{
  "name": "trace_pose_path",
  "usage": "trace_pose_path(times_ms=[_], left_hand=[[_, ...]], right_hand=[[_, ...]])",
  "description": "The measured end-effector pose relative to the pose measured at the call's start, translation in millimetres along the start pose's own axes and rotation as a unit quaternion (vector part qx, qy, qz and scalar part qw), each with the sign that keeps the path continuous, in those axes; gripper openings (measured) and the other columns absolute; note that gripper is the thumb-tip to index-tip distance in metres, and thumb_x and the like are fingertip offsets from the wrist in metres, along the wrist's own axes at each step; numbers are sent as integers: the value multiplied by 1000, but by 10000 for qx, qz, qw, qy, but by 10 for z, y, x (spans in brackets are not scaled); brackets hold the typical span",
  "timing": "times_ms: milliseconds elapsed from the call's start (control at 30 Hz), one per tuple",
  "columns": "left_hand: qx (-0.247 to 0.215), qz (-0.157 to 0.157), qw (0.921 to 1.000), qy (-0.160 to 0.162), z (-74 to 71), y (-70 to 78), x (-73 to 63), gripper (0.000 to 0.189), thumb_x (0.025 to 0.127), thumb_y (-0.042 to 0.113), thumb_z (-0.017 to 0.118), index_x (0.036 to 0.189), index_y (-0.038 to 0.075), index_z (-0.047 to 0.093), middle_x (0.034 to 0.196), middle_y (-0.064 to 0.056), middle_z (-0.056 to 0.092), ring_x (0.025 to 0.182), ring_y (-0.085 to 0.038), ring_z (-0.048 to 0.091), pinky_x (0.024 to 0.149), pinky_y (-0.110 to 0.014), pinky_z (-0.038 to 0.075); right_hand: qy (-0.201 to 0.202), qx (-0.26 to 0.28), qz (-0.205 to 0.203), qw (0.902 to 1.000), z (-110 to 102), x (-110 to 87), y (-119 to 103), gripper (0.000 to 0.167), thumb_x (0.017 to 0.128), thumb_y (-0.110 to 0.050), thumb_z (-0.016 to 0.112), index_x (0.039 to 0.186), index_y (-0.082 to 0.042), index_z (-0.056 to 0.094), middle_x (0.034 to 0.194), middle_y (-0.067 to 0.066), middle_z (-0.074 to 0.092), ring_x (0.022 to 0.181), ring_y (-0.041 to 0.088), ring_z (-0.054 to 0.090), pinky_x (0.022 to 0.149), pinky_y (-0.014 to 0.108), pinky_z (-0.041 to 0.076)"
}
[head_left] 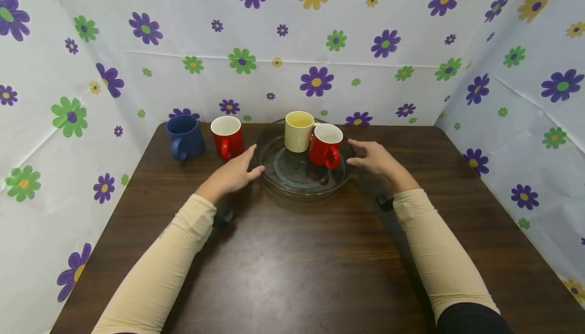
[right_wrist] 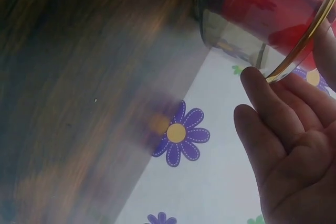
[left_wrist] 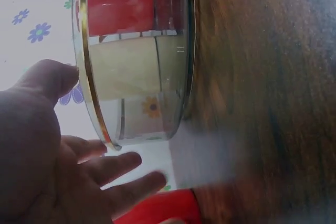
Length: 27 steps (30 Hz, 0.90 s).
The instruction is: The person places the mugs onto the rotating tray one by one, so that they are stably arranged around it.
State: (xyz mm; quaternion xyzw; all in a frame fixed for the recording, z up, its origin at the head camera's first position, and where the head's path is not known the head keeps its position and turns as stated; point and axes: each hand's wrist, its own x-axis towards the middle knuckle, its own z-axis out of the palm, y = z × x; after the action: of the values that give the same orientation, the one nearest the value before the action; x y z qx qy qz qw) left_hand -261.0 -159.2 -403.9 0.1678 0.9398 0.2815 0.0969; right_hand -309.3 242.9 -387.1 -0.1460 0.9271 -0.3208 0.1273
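Observation:
A round clear glass dish (head_left: pixel 292 184) with a gold rim stands at the back of the table. Inside it are a yellow mug (head_left: pixel 298 135) and a red mug (head_left: pixel 323 147) with a white interior, side by side. My left hand (head_left: pixel 231 172) is at the dish's left side, fingers spread; in the left wrist view the thumb (left_wrist: pixel 62 77) reaches the gold rim. On the opposite side is my right hand (head_left: pixel 374 159), its fingers (right_wrist: pixel 262 93) extended right at the rim in the right wrist view. Neither hand curls round the glass.
Left of the dish stand another red mug (head_left: pixel 228 138), close by my left fingers, and a blue mug (head_left: pixel 185 136) near the table's back left corner. A flower-printed cloth (head_left: pixel 192 88) hangs behind the dark wooden table (head_left: pixel 292 263) and along both sides.

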Motion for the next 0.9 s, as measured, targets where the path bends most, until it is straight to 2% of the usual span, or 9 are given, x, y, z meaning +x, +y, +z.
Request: trace_pose_path(times_ms=[100,233,433,600,700,800,900], left_hand=[[113,-33,9995,286,-33,2,-20,76,100,38,64,157,3,30,155,-22,44,135,-39,51,112,-58,39],[130,-107,9954,938,-130,7,-62,59,94,32,73,142,5,51,132,-18,64,115,-34,66,98,-57,51],[332,-568,9788,1942,-257,-38,-116,36,92,28,73,118,5,63,109,-16,70,98,-34,66,81,-54,55],[382,-1066,9604,2545,-325,-135,-156,34,94,28,69,113,1,60,101,-19,69,88,-36,64,74,-53,55],[212,-1198,9580,2595,-345,-187,-160,37,96,27,66,116,-3,57,103,-23,67,89,-39,63,79,-54,56],[77,-1288,9615,2424,-337,-234,-146,41,97,26,64,121,-6,55,111,-27,65,94,-41,63,85,-56,55],[53,-1408,9647,2227,-314,-277,-136,45,98,27,64,124,-7,54,116,-28,65,96,-43,63,86,-57,55]], right_hand=[[-21,-98,-32,9999,-8,-3,1,72,97,-16,70,158,-4,33,157,23,36,143,41,39,113,55,37],[-24,-151,-126,9998,-2,1,-13,72,97,-14,70,157,-2,33,157,23,35,142,41,41,112,54,38],[8,-50,-100,9999,7,13,-40,71,97,-14,69,157,-2,33,159,20,34,143,40,40,112,53,38],[50,-98,-145,9998,9,36,-46,70,98,-15,69,157,-3,33,160,18,34,143,39,40,113,53,38],[56,-141,-106,9998,7,41,-38,71,98,-17,69,157,-3,33,160,18,34,143,39,40,113,53,37],[34,-94,-30,9999,5,40,-21,70,98,-17,69,157,-4,33,160,17,34,143,39,40,113,53,37],[39,14,44,10000,17,43,-11,71,98,-16,68,158,-5,32,161,16,34,144,38,39,113,53,38]])
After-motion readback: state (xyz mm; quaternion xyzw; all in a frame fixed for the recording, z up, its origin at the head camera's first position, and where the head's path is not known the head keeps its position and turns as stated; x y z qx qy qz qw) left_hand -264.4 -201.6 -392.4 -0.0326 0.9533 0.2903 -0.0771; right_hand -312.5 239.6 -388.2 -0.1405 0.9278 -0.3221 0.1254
